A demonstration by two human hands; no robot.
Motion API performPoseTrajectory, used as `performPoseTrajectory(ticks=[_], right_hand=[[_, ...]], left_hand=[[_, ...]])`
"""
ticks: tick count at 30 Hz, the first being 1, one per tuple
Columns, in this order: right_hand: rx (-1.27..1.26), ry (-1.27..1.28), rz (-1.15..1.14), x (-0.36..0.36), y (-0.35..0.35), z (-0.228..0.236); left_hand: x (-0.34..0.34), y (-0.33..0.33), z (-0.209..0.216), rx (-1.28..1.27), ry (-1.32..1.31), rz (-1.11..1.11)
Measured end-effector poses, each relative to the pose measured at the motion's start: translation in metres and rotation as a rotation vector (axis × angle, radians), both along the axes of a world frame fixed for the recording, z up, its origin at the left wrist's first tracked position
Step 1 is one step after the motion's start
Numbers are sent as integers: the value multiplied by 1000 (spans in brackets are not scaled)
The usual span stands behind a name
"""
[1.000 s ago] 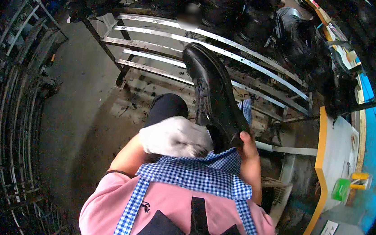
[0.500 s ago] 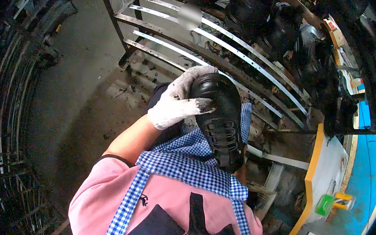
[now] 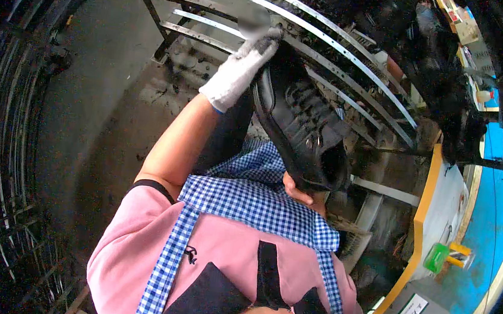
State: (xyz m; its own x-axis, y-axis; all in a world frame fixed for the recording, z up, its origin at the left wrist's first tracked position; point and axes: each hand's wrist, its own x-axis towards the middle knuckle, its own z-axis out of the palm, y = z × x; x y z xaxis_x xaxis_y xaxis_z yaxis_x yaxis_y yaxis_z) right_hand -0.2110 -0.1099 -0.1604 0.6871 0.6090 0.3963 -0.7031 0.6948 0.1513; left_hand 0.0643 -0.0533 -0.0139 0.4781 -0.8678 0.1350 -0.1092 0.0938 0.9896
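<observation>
A black lace-up work shoe is held in front of my apron, its toe pointing up and away and its opening toward me at the lower right. My left hand, in a white knit glove with dark stained fingertips, grips the shoe's toe end from the left; its fingers are partly hidden behind the toe. My right hand is bare and supports the heel end from below, fingers curled against it and mostly hidden by the shoe. The blue checked apron lies under both forearms.
Metal rack rails run across ahead of me, with dark shoes beyond. A yellow-edged panel stands at the right, beside a blue surface with a green item. Another metal rack lines the far left.
The shoe has moved up and away and rolled, so its side and opening now show. My left hand has shifted forward along the toe, its thumb off the top. My right fingers have come into view.
</observation>
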Motion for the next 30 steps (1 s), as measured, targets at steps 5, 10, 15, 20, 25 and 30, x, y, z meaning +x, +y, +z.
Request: performPoseTrajectory(ticks=[5,10,15,20,25,30], right_hand=[[82,-28,-116,4,2,-10],[-290,167,-523,6,29,77],[-1671,1094,-1034,-7,25,56],[-2398,450,-1530,-4,-7,98],[-2607,-195,-1553,18,1,206],[-2816,-449,-1374,25,-3,231]], left_hand=[[5,-12,-24,-160,553,-92],[-2,-2,-10,-193,585,-109],[-15,16,5,-195,453,-6],[-24,33,24,-110,0,-296],[-34,33,19,-62,197,-406],[-42,32,16,-77,211,-391]])
